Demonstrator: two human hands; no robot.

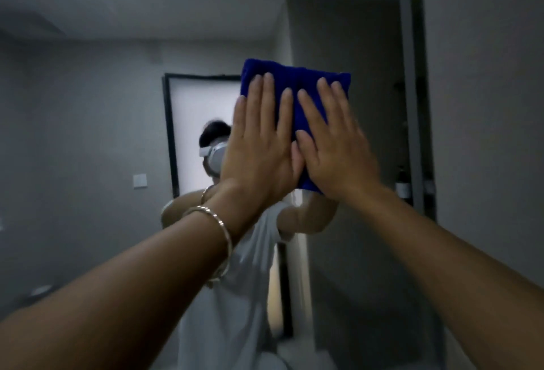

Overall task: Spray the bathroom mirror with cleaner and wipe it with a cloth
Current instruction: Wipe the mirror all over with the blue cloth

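Mirror takes up most of what I see, from the left edge to its grey frame on the right. The cloth, blue and folded into a thick pad, lies flat against the glass high up, about level with the top of the reflected doorway. My left hand and right hand rest side by side on it, palms to the pad, touching each other near the thumbs. The fingers of both hands are straight, slightly spread and pointing up. They pinch nothing and only press.

I read that as deliberate: two flat palms share the load over the whole pad, so it holds its fold and meets the glass evenly instead of bunching under one fingertip. Both arms reach out nearly straight, which suits a spot this high. A bracelet hangs on the left wrist, clear of the glass. Below the hands the glass reflects a person in a pale shirt with arms raised the same way.

I judge this to be the wiping step, on the upper part of the glass. The picture is dim and soft, so I cannot make out wet streaks or spray, nor find the cleaner. Some dark bottles stand beyond the frame, too blurred to name.
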